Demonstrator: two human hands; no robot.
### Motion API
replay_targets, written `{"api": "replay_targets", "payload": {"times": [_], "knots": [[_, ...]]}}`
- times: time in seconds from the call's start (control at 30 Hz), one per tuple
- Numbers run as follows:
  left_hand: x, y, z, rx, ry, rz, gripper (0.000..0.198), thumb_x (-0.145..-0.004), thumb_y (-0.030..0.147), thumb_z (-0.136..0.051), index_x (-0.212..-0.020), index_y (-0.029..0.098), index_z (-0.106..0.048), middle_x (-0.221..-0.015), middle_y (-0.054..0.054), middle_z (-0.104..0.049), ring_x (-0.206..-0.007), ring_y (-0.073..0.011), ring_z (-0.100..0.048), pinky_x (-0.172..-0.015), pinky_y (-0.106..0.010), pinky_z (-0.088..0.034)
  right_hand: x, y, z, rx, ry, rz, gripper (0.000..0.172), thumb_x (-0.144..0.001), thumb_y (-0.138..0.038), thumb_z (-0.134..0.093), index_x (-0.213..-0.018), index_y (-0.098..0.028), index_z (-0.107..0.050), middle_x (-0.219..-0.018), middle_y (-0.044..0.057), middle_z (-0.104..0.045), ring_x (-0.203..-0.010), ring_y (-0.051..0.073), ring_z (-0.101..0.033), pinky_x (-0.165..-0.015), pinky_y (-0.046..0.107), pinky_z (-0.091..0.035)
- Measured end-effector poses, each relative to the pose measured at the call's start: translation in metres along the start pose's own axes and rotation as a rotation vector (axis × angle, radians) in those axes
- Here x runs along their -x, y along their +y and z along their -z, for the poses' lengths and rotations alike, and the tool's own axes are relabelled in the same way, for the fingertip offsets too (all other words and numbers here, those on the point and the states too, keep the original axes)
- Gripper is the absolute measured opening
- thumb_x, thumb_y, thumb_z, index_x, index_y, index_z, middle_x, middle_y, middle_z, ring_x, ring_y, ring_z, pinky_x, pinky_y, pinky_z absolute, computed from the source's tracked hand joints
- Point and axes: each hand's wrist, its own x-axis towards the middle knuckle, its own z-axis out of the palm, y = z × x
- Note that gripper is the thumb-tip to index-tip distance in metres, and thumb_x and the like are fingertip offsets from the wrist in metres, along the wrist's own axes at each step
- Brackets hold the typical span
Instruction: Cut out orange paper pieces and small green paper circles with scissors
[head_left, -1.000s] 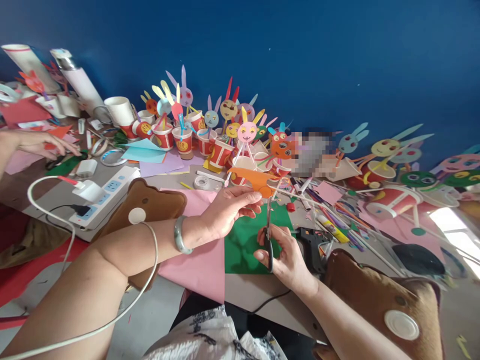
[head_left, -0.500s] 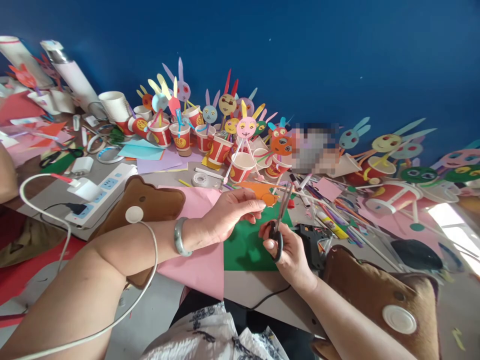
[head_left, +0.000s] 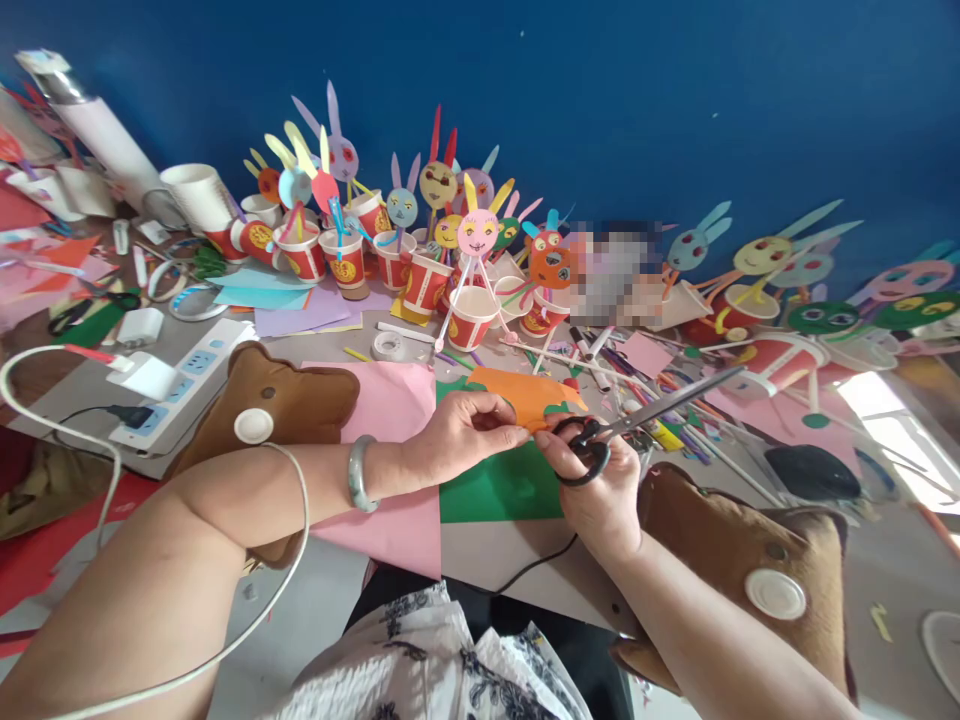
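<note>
My left hand (head_left: 476, 430), fingers pinched, has a small piece of orange paper at its fingertips; most of that piece is hidden by the fingers. The right thumb and forefinger meet the left fingertips at this piece. Black-handled scissors (head_left: 637, 418) hang in my right hand (head_left: 604, 490), its fingers through the handle, blades pointing away to the right. Just beyond the hands lies an orange paper sheet (head_left: 517, 392) with cut-out edges. It rests on a green sheet (head_left: 495, 490), beside a pink sheet (head_left: 397, 530).
Paper-cup rabbit figures (head_left: 471, 315) line the blue wall (head_left: 480, 60). Brown cushions (head_left: 300, 390) flank the work, and a white cable loops over my left forearm. A power strip (head_left: 187, 375) stands left; a tape roll (head_left: 390, 345) lies ahead. Pens and sticks (head_left: 675, 410) clutter the right.
My right hand has turned the scissors from upright to pointing right and brought its fingertips to the left hand's. The small orange piece is now mostly covered. The view has shifted slightly.
</note>
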Motion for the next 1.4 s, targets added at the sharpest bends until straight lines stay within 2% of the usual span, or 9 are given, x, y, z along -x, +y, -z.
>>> {"api": "replay_targets", "payload": {"times": [0.2, 0.33, 0.53, 0.67, 0.8, 1.07, 1.23, 1.4], "knots": [[0.0, 0.0, -0.002, 0.152, -0.022, 0.127, 0.02, -0.07, 0.026, -0.074, -0.066, 0.015, -0.058, -0.061, 0.004, -0.055, -0.06, -0.0087, -0.053, -0.062, -0.024, -0.043, 0.002, -0.009, -0.001, 0.052, -0.007, 0.036, 0.028, -0.072, -0.024, -0.077, -0.056, -0.022, -0.054, -0.066, 0.0, -0.064, -0.068, 0.019, -0.064, -0.061, 0.03, -0.05], [-0.001, 0.002, -0.001, 0.248, 0.0, 0.154, 0.018, -0.069, 0.025, -0.074, -0.069, 0.014, -0.06, -0.062, 0.004, -0.058, -0.059, -0.008, -0.055, -0.061, -0.024, -0.044, 0.004, -0.014, -0.002, 0.102, -0.085, 0.074, 0.025, -0.074, -0.024, -0.075, -0.058, -0.022, -0.055, -0.07, 0.001, -0.066, -0.059, 0.016, -0.06, -0.054, 0.029, -0.048], [-0.011, 0.019, 0.013, 0.267, 0.079, 0.015, 0.02, -0.07, 0.024, -0.076, -0.073, 0.015, -0.058, -0.064, 0.002, -0.064, -0.061, -0.0094, -0.06, -0.061, -0.024, -0.046, 0.005, -0.013, 0.002, 0.323, -0.312, 0.106, 0.021, -0.079, -0.036, -0.072, -0.071, -0.022, -0.059, -0.072, 0.001, -0.064, -0.064, 0.017, -0.058, -0.059, 0.03, -0.046], [-0.017, 0.031, 0.022, 0.262, 0.147, -0.079, 0.022, -0.07, 0.025, -0.076, -0.072, 0.016, -0.056, -0.064, 0.002, -0.065, -0.06, -0.0086, -0.06, -0.059, -0.023, -0.045, 0.001, -0.013, 0.002, 0.41, -0.435, 0.168, 0.032, -0.082, -0.052, -0.067, -0.075, -0.022, -0.059, -0.072, 0.002, -0.065, -0.07, 0.02, -0.058, -0.065, 0.032, -0.045], [-0.019, 0.033, 0.027, 0.277, 0.173, -0.108, 0.026, -0.069, 0.028, -0.078, -0.072, 0.016, -0.055, -0.064, 0.002, -0.066, -0.061, -0.0094, -0.062, -0.059, -0.024, -0.046, -0.002, -0.016, -0.001, 0.46, -0.529, 0.153, 0.046, -0.085, -0.064, -0.058, -0.07, -0.021, -0.053, -0.07, 0.003, -0.064, -0.067, 0.019, -0.056, -0.068, 0.033, -0.042], [-0.016, 0.024, 0.023, 0.276, 0.096, -0.061, 0.031, -0.066, 0.027, -0.081, -0.07, 0.015, -0.053, -0.067, 0.002, -0.066, -0.063, -0.0098, -0.064, -0.06, -0.023, -0.046, -0.002, -0.018, 0.001, 0.367, -0.644, 0.087, 0.063, -0.081, -0.082, -0.046, -0.074, -0.02, -0.054, -0.072, 0.004, -0.061, -0.068, 0.02, -0.054, -0.066, 0.033, -0.042], [-0.015, 0.021, 0.018, 0.293, 0.042, -0.017, 0.027, -0.065, 0.022, -0.08, -0.067, 0.014, -0.054, -0.063, 0.004, -0.064, -0.058, -0.0074, -0.061, -0.06, -0.023, -0.047, -0.002, -0.017, 0.003, 0.284, -0.653, 0.057, 0.061, -0.082, -0.081, -0.048, -0.075, -0.02, -0.053, -0.073, 0.004, -0.059, -0.069, 0.019, -0.052, -0.064, 0.032, -0.041], [-0.015, 0.018, 0.018, 0.275, 0.037, -0.008, 0.025, -0.065, 0.02, -0.078, -0.067, 0.014, -0.054, -0.062, 0.003, -0.064, -0.058, -0.0086, -0.062, -0.058, -0.023, -0.047, -0.002, -0.015, 0.004, 0.2, -0.678, 0.004, 0.059, -0.082, -0.079, -0.051, -0.075, -0.02, -0.053, -0.075, 0.004, -0.057, -0.07, 0.019, -0.05, -0.062, 0.031, -0.04]]}}
